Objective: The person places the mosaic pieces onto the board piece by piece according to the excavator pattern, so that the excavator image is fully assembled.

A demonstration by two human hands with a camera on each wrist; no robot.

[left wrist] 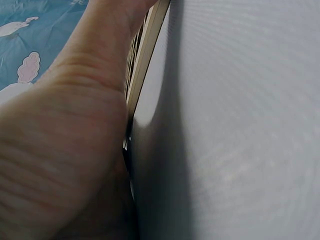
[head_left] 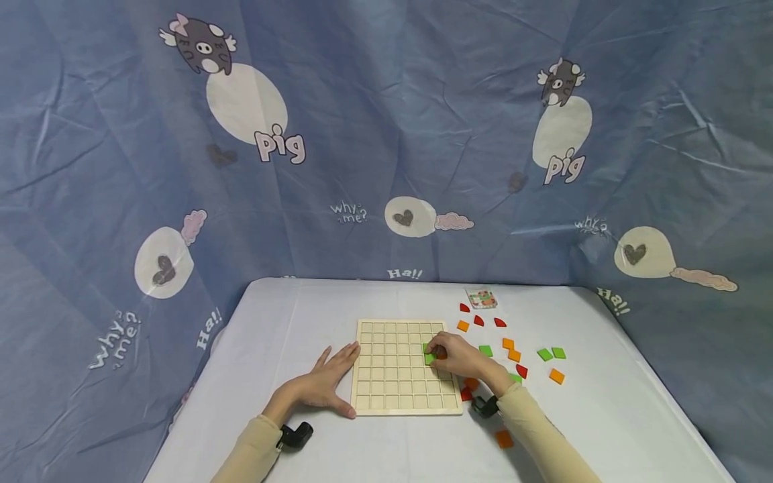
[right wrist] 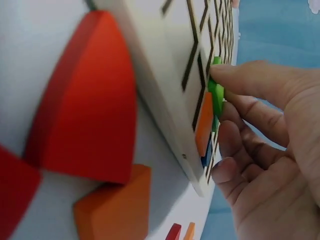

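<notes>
The right hand [head_left: 459,355] has its grip pinching a green tile [right wrist: 218,95] between the fingertips, at the right-hand side of the gridded board [head_left: 392,372]; the left hand [head_left: 326,381] lies with fingers and thumb spread at the board's left edge. Likely faults are as follows. The green tile may catch on a raised grid line if it is lowered at an angle. The lower fingers of the right hand, curled close to an orange tile [right wrist: 203,122] on the board, may nudge that tile out of position. The board may slide on the white worktop [head_left: 290,315] if the left hand lifts while the right hand presses sideways. The right wrist camera [head_left: 484,406] is near loose pieces, including a red wedge [right wrist: 90,110] just beside the board, and a low sweep of the arm could scatter them. The green tile is bright green, flat and thin, with straight edges and a plain surface where visible; the fingers cover part of it. Whether it is fully seated in a cell cannot be told from these views.
</notes>
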